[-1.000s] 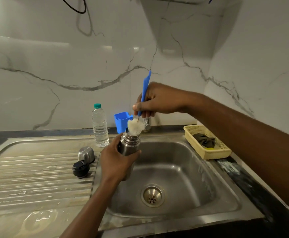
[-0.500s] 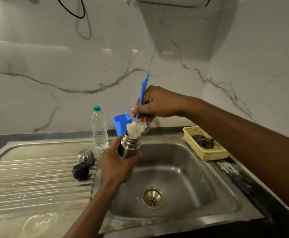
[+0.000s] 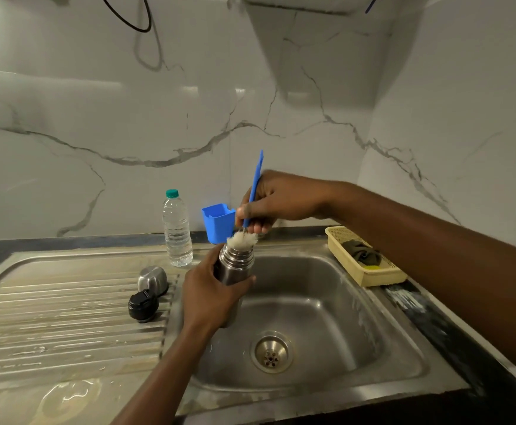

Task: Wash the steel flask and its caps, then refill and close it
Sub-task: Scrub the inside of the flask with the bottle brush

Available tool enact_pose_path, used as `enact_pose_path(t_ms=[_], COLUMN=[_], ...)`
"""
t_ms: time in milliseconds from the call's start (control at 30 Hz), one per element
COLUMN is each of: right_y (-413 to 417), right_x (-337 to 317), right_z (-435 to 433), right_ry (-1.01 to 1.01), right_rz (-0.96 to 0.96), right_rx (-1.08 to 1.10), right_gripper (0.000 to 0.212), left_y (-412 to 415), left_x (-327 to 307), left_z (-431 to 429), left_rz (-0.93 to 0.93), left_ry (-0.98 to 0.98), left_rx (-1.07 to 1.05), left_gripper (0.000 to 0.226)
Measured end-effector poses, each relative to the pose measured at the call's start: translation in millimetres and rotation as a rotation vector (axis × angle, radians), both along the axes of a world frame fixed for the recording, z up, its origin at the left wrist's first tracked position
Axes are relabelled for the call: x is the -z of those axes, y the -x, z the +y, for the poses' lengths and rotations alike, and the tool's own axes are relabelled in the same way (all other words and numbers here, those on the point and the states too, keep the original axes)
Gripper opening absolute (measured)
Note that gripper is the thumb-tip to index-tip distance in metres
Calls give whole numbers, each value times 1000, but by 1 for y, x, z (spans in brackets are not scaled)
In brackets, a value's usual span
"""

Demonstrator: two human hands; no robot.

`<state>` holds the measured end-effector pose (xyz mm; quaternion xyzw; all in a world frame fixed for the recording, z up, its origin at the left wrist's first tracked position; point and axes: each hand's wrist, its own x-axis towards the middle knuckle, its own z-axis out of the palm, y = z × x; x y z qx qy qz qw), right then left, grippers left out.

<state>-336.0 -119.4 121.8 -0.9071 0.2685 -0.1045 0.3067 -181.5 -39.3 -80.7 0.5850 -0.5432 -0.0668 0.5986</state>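
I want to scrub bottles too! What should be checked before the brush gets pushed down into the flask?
1. Firm hold on the flask: the left hand grips its body. Ok.
2. Firm hold on the brush: the right hand grips the blue handle. Ok.
3. The bristles sit at the flask's mouth. Ok.
4. Flask is over the sink basin. Ok.
5. The steel cap and black cap lie aside on the drainboard. Ok.
6. Soap or water inside the flask: cannot tell.
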Motion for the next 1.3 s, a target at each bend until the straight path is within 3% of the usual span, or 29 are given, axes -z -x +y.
enact_pose_path(t_ms=[100, 300, 500, 733, 967, 1167, 1300], right_y=[-4, 8, -6, 4, 0, 7, -2], right_x=[15, -26, 8, -22, 16, -11, 20], right_z=[1, -4, 1, 1, -1, 7, 10], right_ry=[22, -19, 39, 69, 109, 108, 128], right_rz=[97, 37, 178, 23, 109, -48, -41], right_rx=[-27, -64, -49, -56, -38, -9, 35], right_gripper=[24, 23, 24, 23, 23, 23, 24], left_y=[0, -4, -1, -7, -2, -8, -4], left_x=[1, 1, 3, 0, -3, -2, -1], left_z=[0, 0, -1, -1, 0, -1, 1], left_rz=[7, 18, 2, 36, 2, 29, 2], left_ry=[5, -8, 5, 22, 25, 32, 11], left_rx=[10, 19, 31, 6, -16, -34, -20], left_gripper=[70, 76, 73, 76, 72, 78, 72])
